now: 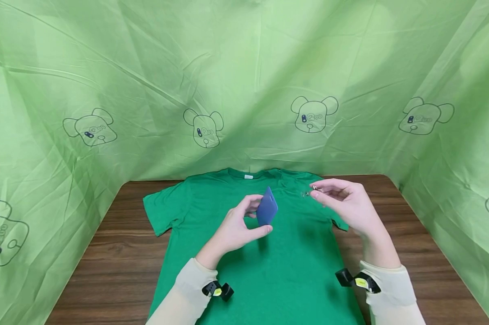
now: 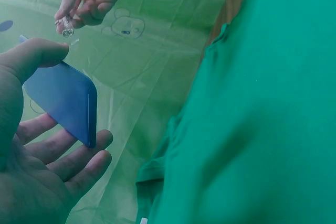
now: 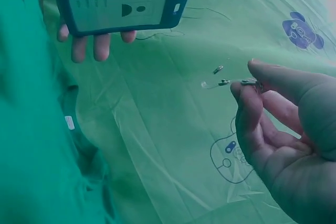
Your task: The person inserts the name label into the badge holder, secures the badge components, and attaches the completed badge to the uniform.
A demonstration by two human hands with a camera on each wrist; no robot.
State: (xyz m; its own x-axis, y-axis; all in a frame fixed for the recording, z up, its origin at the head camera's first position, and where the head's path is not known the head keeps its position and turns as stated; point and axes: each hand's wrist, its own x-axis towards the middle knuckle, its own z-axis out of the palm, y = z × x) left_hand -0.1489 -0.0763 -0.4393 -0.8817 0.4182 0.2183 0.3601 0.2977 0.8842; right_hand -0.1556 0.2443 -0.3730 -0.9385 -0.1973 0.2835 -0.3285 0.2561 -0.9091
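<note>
My left hand (image 1: 237, 232) grips a blue ID badge holder (image 1: 267, 208) by its long edges, thumb on one side and fingers on the other. In the right wrist view its front shows a printed card (image 3: 113, 10) framed in blue, with a slot (image 3: 177, 8) at one short end. To the right, my right hand (image 1: 347, 204) pinches a small metal badge clip (image 3: 248, 83) between thumb and index finger. A clear strap (image 3: 212, 84) with metal snap parts sticks out from the clip towards the holder, apart from it. Both hands are raised over a green T-shirt (image 1: 277, 275).
The T-shirt lies spread on a dark wooden table (image 1: 118, 266), collar at the far side with a white label (image 1: 248, 177). Light green cloth (image 1: 252, 67) printed with bear heads hangs behind and on both sides. Each wrist wears a black camera (image 1: 227, 292).
</note>
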